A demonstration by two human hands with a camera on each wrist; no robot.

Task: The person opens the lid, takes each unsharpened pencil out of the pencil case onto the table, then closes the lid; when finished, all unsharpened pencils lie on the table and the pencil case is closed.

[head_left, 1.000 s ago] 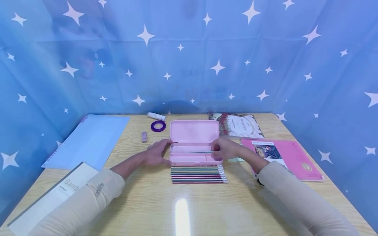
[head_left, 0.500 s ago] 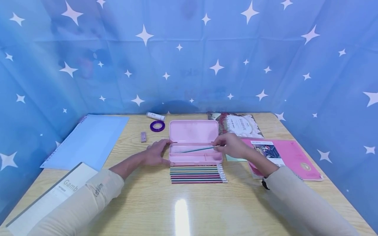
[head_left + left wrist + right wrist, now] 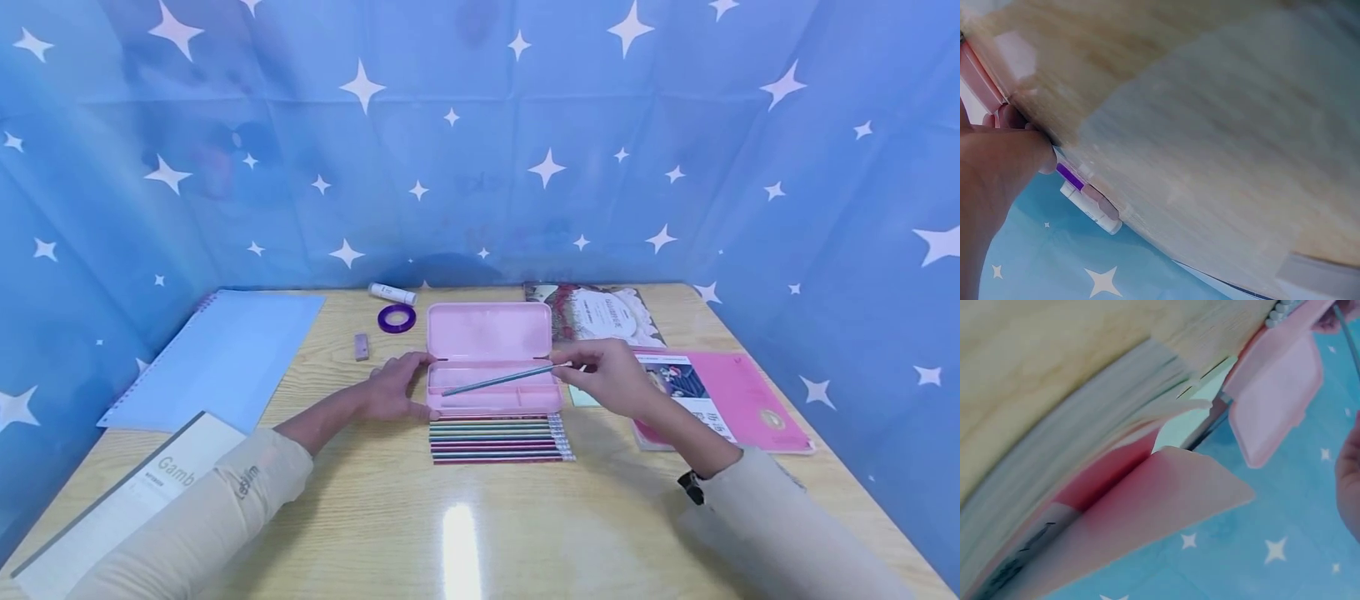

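Note:
A pink pencil case [image 3: 489, 332] stands with its lid raised in the middle of the table in the head view; its tray has compartments. My left hand [image 3: 393, 388] holds the case's left end, thumb at the front corner and forefinger near the hinge. My right hand [image 3: 609, 377] pinches a teal pencil [image 3: 498, 381] at its eraser end. The pencil slants above the tray, its other end lower and to the left. A row of several striped pencils [image 3: 491, 439] lies in front of the case, erasers to the right. The right wrist view shows the teal pencil [image 3: 1347, 339] only in part.
Behind on the left are a glue stick [image 3: 392, 293], a purple tape roll [image 3: 397, 317] and a small sharpener-like block [image 3: 362, 347]. A blue spiral pad [image 3: 217, 358] and a white notebook [image 3: 142, 492] lie left. At right are a pink book [image 3: 738, 392] and a patterned booklet [image 3: 600, 312].
My right hand has drawn the teal pencil up from the tray and to the right, so it now slants above the case. The left hand has stayed at the case's left end.

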